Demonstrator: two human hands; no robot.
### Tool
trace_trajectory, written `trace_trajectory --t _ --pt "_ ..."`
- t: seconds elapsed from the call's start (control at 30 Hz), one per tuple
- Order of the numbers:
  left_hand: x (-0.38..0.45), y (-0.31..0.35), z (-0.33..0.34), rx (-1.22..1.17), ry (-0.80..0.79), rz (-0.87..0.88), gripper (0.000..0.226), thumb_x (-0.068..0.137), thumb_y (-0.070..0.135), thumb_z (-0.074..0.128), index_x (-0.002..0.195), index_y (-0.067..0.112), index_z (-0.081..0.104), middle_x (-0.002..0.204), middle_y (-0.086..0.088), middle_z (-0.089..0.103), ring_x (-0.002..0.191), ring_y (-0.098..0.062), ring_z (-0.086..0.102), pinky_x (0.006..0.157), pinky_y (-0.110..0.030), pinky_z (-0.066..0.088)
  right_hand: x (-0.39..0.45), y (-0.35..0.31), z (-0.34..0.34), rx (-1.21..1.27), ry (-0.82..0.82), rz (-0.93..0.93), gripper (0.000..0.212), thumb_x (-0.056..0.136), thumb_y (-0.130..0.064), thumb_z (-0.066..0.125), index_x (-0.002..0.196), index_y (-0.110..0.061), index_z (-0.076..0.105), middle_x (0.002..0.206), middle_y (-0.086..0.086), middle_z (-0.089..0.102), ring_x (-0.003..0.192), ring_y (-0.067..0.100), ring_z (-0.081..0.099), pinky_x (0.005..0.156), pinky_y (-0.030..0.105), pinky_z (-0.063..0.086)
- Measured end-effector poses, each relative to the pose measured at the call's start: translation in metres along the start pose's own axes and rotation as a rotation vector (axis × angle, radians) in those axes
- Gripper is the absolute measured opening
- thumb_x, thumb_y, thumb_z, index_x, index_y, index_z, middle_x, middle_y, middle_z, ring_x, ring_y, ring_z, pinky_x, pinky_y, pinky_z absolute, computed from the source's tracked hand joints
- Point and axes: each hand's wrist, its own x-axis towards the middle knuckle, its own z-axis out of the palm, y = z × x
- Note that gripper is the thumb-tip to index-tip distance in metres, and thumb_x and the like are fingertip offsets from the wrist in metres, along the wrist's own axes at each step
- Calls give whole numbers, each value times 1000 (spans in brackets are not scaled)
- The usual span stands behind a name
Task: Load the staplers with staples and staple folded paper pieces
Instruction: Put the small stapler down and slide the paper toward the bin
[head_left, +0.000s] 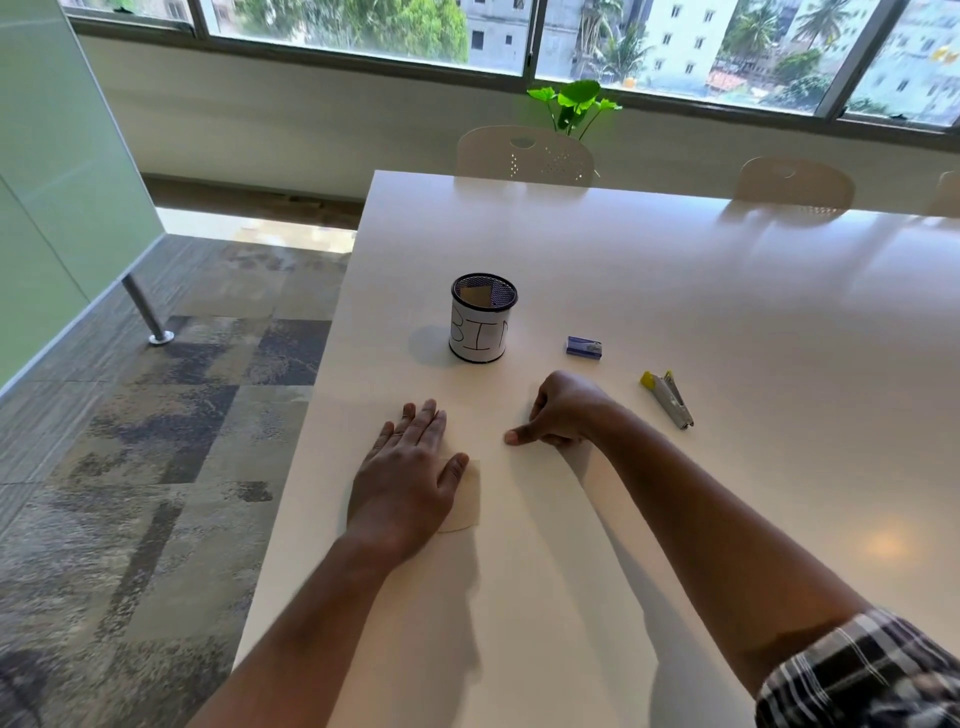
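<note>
Stapler (668, 398): one, lying right of centre on the desk (675, 291).
Staple box (584, 347): one, blue.
Paper piece (464, 498): one, lower centre.
Left hand (410, 473): flat, fingers straight, pressing the paper.
Right hand (563, 410): fingers curled, holding nothing visible.

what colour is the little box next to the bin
Blue, with a pale label; the box shows best in the head view.

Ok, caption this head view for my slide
Left hand flat on paper, right hand curled beside it; stapler, staple box and bin untouched.
</note>
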Motion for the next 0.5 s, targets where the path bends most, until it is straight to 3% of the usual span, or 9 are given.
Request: trace_trajectory --t 0.2,0.27,0.37,0.5 --pt "-1 0 -2 -6 5 5 66 104 52 36 161 25 20 170 12 10 157 -7 5 127 -28 5 -4 5 1 49 0 -63 46 67 -40 96 92 -10 73 81 5 75 70 16 68 71 35 63" --pt "0 0 -2 -11 5 3 66 104 52 36 161 25 20 170 12 10 157 -7 5 127 -28 5 -8 12 -2 257 -46 -88 34 77 -28 91 95 -5 72 81 10 75 69 17 69 65 29 63" --pt "0 0 -1 -14 10 4 65 104 52 37 161 25 22 170 11 11 157 -7 6 127 -28 5 -15 21 -9 586 -111 -78 15 88 -8 79 99 0 73 91 18 78 76 20 77 73 28 66" --pt "1 -1 0 -17 10 0 65 103 52 38 161 25 23 170 11 12 157 -7 7 127 -28 5 -13 32 -8 863 -122 -53 12 92 5 70 103 7 72 87 20 79 73 21 79 67 24 65"
